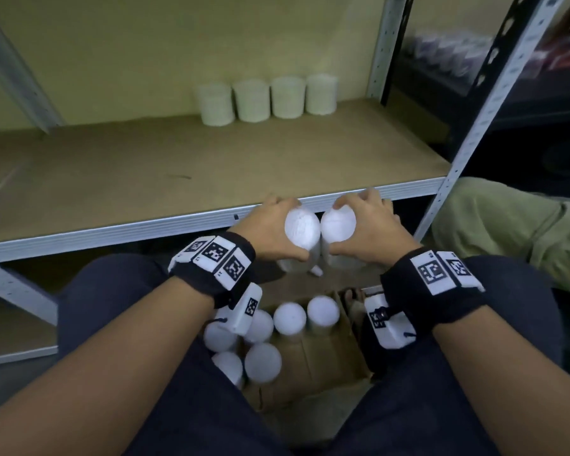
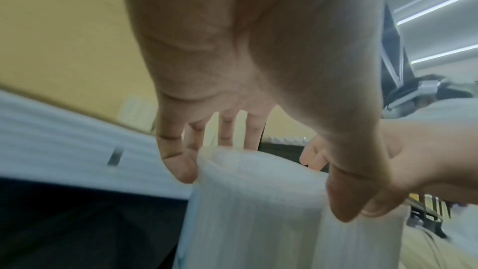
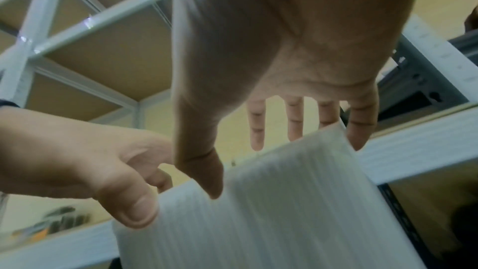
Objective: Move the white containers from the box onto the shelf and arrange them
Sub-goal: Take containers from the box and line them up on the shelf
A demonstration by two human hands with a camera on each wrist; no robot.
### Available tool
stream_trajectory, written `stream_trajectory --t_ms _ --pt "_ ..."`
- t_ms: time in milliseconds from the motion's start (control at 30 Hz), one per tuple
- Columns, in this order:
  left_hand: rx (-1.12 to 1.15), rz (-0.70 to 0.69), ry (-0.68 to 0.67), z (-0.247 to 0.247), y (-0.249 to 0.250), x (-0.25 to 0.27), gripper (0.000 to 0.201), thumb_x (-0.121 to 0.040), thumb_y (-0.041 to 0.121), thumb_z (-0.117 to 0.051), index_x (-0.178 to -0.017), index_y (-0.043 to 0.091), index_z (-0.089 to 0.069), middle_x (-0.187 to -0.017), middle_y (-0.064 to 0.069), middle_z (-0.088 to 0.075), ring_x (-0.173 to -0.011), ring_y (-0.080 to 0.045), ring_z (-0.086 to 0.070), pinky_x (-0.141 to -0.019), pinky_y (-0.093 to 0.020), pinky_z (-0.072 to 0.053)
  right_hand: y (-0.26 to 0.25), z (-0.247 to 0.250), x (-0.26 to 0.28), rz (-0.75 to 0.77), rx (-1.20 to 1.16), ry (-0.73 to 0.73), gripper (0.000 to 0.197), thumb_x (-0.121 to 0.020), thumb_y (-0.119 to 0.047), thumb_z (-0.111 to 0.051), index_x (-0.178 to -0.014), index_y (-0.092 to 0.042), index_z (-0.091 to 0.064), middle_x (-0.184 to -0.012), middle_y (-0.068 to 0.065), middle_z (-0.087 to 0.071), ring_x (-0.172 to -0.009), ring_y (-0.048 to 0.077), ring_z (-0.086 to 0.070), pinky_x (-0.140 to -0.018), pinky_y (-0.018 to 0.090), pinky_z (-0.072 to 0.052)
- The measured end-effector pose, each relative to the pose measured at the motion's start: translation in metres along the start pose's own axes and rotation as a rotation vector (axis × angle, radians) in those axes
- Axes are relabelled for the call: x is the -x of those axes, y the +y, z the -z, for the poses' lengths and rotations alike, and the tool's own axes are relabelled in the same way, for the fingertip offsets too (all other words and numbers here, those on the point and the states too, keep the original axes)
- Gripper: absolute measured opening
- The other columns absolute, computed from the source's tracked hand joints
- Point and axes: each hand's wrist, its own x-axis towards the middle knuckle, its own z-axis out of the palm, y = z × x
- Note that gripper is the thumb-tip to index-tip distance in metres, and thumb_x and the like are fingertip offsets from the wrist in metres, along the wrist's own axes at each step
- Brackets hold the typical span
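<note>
Two containers up at once here. The left hand (image 1: 270, 230) has its grip clamped from above on one white container (image 1: 301, 227), thumb on the near side, fingers (image 2: 178, 163) down the far side, as the left wrist view shows plainly. The right hand (image 1: 369, 225) mirrors it, thumb and fingers grasping the top of a second white container (image 1: 338, 225). The right wrist view shows the thumb pressed on the ribbed wall of that container (image 3: 284, 201), with the other fingers reaching over its far edge.

The two containers hang side by side, touching or all but touching, held in the air just in front of the shelf's pale metal front rail (image 1: 112, 233) and above the cardboard box (image 1: 313, 363).

Down in that box, between the person's knees, six more round white tops (image 1: 290, 319) stand upright, clustered toward the left side.

Up on the brown shelf board (image 1: 178, 166), four white containers (image 1: 267, 100) stand in a row against the yellow back wall, close together, toward the right upright post (image 1: 380, 51). Both wrists wear black bands (image 1: 224, 258) with coded white tags.
</note>
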Motion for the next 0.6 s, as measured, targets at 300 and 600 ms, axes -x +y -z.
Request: stream_trajectory --t_ms 300,600 --pt "-0.033 0.031 0.19 0.082 -0.008 0.008 0.086 -0.062 0.054 -0.075 -0.138 0.028 -0.044 -0.131 0.001 -0.048 -0.119 -0.019 -0.049 -0.093 -0.029 -0.041 -0.054 0.041 -0.028 0.15 -0.113 0.18 0.052 -0.061 -0.041 -0.075 -0.108 -0.028 -0.058 -0.109 -0.003 -0.04 -0.105 0.026 -0.038 -0.099 0.044 -0.039" --pt "0.016 0.189 0.339 0.124 -0.047 0.01 0.07 -0.068 0.053 -0.072 -0.13 0.026 -0.053 -0.131 0.0 -0.053 -0.117 -0.019 -0.051 -0.088 -0.028 -0.041 -0.109 0.031 -0.078 0.256 -0.201 0.13 0.045 -0.065 -0.041 -0.073 -0.107 -0.027 -0.063 -0.112 0.0 -0.047 -0.117 0.029 -0.041 -0.102 0.043 -0.039"
